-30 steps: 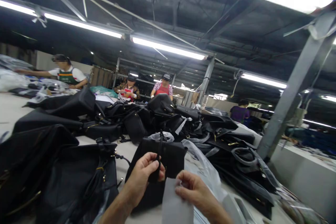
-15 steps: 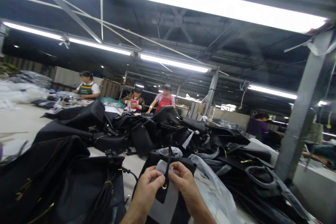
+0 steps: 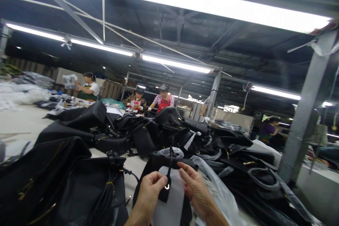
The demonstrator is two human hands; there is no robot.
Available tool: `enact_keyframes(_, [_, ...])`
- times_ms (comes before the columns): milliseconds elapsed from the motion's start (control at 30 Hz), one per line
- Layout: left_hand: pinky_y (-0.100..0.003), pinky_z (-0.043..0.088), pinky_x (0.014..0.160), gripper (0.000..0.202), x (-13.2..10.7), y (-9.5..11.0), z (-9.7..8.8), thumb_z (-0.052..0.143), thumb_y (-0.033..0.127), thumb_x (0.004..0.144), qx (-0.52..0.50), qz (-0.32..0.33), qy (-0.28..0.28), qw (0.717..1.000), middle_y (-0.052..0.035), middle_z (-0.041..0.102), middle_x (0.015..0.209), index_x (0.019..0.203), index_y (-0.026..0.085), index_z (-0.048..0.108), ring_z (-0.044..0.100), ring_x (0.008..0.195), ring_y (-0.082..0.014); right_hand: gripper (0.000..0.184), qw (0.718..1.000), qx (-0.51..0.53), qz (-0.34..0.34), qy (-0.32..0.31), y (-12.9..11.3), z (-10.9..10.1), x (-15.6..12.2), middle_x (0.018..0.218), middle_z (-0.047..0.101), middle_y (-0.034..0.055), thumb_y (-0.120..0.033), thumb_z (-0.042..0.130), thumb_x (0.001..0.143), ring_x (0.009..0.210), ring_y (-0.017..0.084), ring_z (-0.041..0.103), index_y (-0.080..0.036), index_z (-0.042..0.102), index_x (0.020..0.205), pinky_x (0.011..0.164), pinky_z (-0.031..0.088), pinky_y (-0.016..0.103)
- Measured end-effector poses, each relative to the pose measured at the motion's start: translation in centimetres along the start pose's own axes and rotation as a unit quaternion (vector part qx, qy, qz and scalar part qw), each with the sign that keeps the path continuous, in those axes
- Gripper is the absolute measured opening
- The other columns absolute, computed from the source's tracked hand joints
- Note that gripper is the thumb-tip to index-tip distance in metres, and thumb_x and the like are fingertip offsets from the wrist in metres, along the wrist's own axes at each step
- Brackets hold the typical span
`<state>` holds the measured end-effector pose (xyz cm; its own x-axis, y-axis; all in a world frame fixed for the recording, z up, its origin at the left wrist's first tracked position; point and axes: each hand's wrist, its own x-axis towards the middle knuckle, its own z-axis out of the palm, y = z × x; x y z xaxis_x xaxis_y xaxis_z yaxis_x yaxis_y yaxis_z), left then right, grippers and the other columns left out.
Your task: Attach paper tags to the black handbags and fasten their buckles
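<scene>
My left hand (image 3: 148, 192) pinches a black leather tag (image 3: 165, 193) with a small metal ring, which hangs on a thin strap from a black handbag (image 3: 159, 162) standing in front of me. My right hand (image 3: 194, 188) is closed on the upper edge of a white sheet (image 3: 171, 204) that lies behind the tag against the bag's front. The two hands are a few centimetres apart, with the tag between them.
A long pale table (image 3: 21, 123) carries a heap of black handbags (image 3: 137, 130) and clear plastic bags (image 3: 217, 190). Three people work at the far end; another person stands at the right near a grey steel post (image 3: 299, 123).
The view has tilted upward. My right hand has let go of the tag's strap and drawn slightly right, and the white sheet now shows behind the tag.
</scene>
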<state>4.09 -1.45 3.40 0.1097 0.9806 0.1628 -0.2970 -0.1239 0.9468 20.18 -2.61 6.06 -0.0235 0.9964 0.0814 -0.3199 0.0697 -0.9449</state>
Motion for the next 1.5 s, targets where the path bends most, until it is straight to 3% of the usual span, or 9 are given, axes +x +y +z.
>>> enact_keyframes(67, [-0.026, 0.033, 0.062, 0.031, 0.2, -0.2, 0.0, 0.07, 0.044, 0.067, 0.001, 0.004, -0.002, 1.0, 0.0033, 0.051, 0.058, 0.059, 0.017, 0.057, 0.042, 0.06, -0.0132, 0.045, 0.998, -0.003, 0.041, -0.038, 0.6, -0.1, -0.6, 0.076, 0.073, 0.0035, -0.06, 0.075, 0.072, 0.066, 0.019, 0.068, -0.021, 0.069, 0.094, 0.058, 0.051, 0.028])
enact_keyframes(133, [-0.026, 0.034, 0.062, 0.031, 0.3, -0.4, 0.1, 0.07, 0.044, 0.067, 0.0, 0.006, -0.01, 1.0, 0.0041, 0.051, 0.057, 0.059, 0.017, 0.057, 0.043, 0.06, -0.0126, 0.043, 0.997, -0.014, 0.063, -0.051, 1.2, -0.1, -0.9, 0.072, 0.073, 0.0041, -0.06, 0.076, 0.07, 0.065, 0.02, 0.068, -0.02, 0.071, 0.087, 0.057, 0.051, 0.028])
enact_keyframes(300, [-0.025, 0.033, 0.059, 0.032, 0.7, -1.0, 0.2, 0.07, 0.044, 0.065, 0.002, 0.007, -0.012, 1.0, 0.0053, 0.049, 0.054, 0.057, 0.017, 0.055, 0.041, 0.056, -0.0115, 0.033, 0.999, 0.019, 0.006, -0.025, 1.9, 0.6, -0.1, 0.068, 0.072, -0.0003, -0.048, 0.084, 0.065, 0.058, 0.015, 0.064, -0.021, 0.072, 0.079, 0.054, 0.048, 0.023])
enact_keyframes(533, [-0.025, 0.032, 0.058, 0.024, 0.7, -0.7, 0.4, 0.066, 0.037, 0.065, 0.043, 0.02, 0.024, 0.999, 0.0057, 0.046, 0.054, 0.057, 0.018, 0.054, 0.038, 0.057, -0.0112, 0.041, 0.998, 0.046, -0.034, 0.002, 1.4, 1.7, 1.1, 0.074, 0.072, 0.0008, -0.048, 0.085, 0.063, 0.074, 0.023, 0.069, -0.019, 0.07, 0.088, 0.061, 0.052, 0.029])
enact_keyframes(733, [-0.024, 0.04, 0.063, 0.014, 0.2, -0.5, 0.7, 0.065, 0.027, 0.065, 0.026, 0.057, 0.04, 0.997, 0.0035, 0.058, 0.067, 0.074, 0.019, 0.058, 0.052, 0.065, -0.014, 0.042, 0.999, 0.016, -0.041, -0.009, 1.4, 1.6, 1.1, 0.08, 0.074, 0.0042, -0.051, 0.082, 0.066, 0.079, 0.026, 0.069, -0.018, 0.072, 0.091, 0.065, 0.052, 0.031])
enact_keyframes(933, [-0.026, 0.047, 0.066, 0.073, 0.7, -1.8, 1.1, 0.072, 0.024, 0.063, -0.023, 0.067, 0.066, 0.995, 0.0045, 0.063, 0.071, 0.129, 0.02, 0.041, 0.061, 0.067, -0.0168, 0.044, 0.998, -0.02, -0.066, -0.008, 1.2, 1.8, 1.0, 0.085, 0.075, 0.0047, -0.039, 0.087, 0.062, 0.074, 0.023, 0.067, -0.019, 0.073, 0.098, 0.065, 0.05, 0.029])
enact_keyframes(1133, [-0.024, 0.046, 0.064, 0.031, 1.0, -1.2, 1.1, 0.071, 0.03, 0.066, -0.068, 0.027, -0.035, 0.997, -0.0011, 0.066, 0.073, 0.091, 0.014, 0.061, 0.06, 0.068, -0.0156, 0.045, 0.998, -0.005, -0.055, 0.015, 1.6, 2.0, 1.5, 0.086, 0.076, 0.005, -0.032, 0.085, 0.059, 0.076, 0.023, 0.067, -0.017, 0.072, 0.099, 0.069, 0.05, 0.031])
enact_keyframes(1300, [-0.026, 0.048, 0.071, 0.036, 0.8, -1.1, 1.0, 0.07, 0.028, 0.067, -0.089, 0.036, -0.047, 0.994, -0.0036, 0.071, 0.087, 0.101, 0.017, 0.063, 0.063, 0.077, -0.018, 0.045, 0.998, -0.029, -0.052, 0.017, 1.5, 2.0, 1.7, 0.085, 0.076, 0.005, -0.028, 0.083, 0.06, 0.076, 0.023, 0.068, -0.016, 0.072, 0.101, 0.069, 0.051, 0.03])
enact_keyframes(1500, [-0.025, 0.049, 0.069, 0.038, 0.8, -1.8, 0.7, 0.076, 0.026, 0.061, -0.075, 0.035, -0.057, 0.995, -0.0029, 0.071, 0.082, 0.095, 0.016, 0.064, 0.063, 0.075, -0.0182, 0.043, 0.996, -0.069, -0.057, 0.02, 1.3, 2.0, 1.6, 0.084, 0.076, 0.0074, -0.032, 0.084, 0.058, 0.08, 0.025, 0.068, -0.013, 0.073, 0.096, 0.073, 0.053, 0.033])
